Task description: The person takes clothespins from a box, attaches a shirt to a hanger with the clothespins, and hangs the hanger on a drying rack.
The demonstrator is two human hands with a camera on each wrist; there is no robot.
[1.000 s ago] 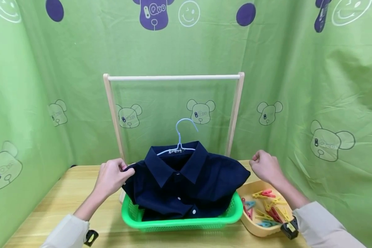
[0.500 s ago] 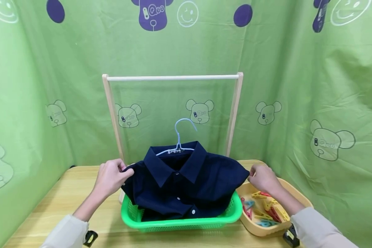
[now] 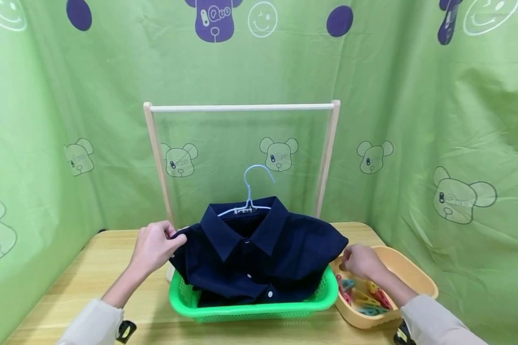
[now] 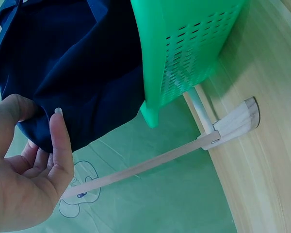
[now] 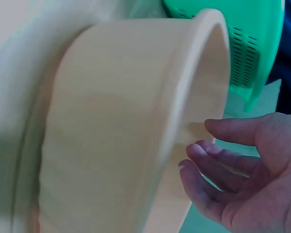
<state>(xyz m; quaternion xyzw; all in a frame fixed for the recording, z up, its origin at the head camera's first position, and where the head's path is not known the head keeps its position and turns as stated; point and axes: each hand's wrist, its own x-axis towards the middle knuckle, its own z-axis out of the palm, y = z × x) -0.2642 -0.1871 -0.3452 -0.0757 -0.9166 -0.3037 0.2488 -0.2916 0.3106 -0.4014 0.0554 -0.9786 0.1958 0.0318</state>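
A dark navy shirt (image 3: 259,268) lies bunched in the green basket (image 3: 259,312), its collar upright around a light blue hanger (image 3: 249,191) whose hook rises free. My left hand (image 3: 155,245) pinches the shirt's left shoulder between thumb and fingers; the left wrist view shows the cloth folded in that grip. Over the far side of a tan tub (image 3: 418,273), my right hand (image 3: 362,261) hangs with loosely bent fingers and nothing between them. Several clothespins (image 3: 367,299), yellow, red and blue, lie in the tub, partly hidden by my right forearm.
Behind the basket stands a wooden rack with a white crossbar (image 3: 241,108). One rack foot (image 4: 235,121) rests on the wood table (image 3: 90,268). A green patterned curtain (image 3: 241,62) surrounds the table at the back and sides.
My right hand has come down from beside the shirt's right shoulder to over the tub, near its inner wall. The left hand keeps its pinch, and the shirt and hanger stay put.
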